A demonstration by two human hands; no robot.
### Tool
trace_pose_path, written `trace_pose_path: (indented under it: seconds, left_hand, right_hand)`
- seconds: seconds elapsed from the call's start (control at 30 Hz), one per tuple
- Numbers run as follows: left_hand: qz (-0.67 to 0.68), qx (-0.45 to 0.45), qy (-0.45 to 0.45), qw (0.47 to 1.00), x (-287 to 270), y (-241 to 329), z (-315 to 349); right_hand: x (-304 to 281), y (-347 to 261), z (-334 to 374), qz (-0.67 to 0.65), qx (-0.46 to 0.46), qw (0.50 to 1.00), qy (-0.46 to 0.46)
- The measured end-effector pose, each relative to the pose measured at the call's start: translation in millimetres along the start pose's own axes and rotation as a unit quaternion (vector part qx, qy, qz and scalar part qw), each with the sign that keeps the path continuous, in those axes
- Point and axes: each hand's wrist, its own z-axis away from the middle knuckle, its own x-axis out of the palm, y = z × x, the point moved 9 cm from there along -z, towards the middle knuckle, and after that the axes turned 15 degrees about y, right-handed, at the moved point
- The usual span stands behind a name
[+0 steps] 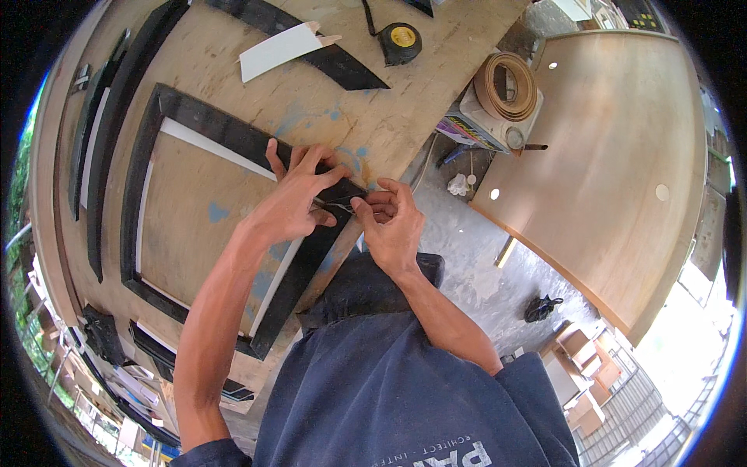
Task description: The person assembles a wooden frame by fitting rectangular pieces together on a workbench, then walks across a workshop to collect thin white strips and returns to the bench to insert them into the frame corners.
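A black rectangular frame (268,317) with a white inner edge lies flat on the wooden workbench. My left hand (292,198) grips it by the near right corner, fingers bent over the upper bar and thumb down on the adjoining bar. At the tip of that corner my right hand (394,229) is closed, thumb and forefinger pinched together. A small dark, shiny bit shows beside the right thumb, too small to name. The two hands nearly meet at the joint, and my fingers hide part of it.
On the bench (210,187) lie a tape measure (401,43), a white strip (280,52) across a black bar (354,68), and long black mouldings (117,132) at left. Right of it stand a roll of edge banding (506,87) on a can and a large wooden panel (615,156).
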Motion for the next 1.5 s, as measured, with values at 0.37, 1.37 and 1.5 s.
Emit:
trace_pose_path:
  seconds: [0.37,1.37,1.5]
  left_hand:
    - [-0.019,-0.007,-0.013,1.000,0,1,-1]
    - [0.026,-0.024,0.001,0.999,-5,3,0]
    - [0.038,-0.012,0.014,0.999,-5,2,0]
  right_hand:
    - [-4,28,5,-0.011,0.137,0.989,-0.046]
    - [9,26,-1,-0.050,0.170,0.981,-0.072]
    - [9,25,-1,-0.042,0.160,0.984,-0.067]
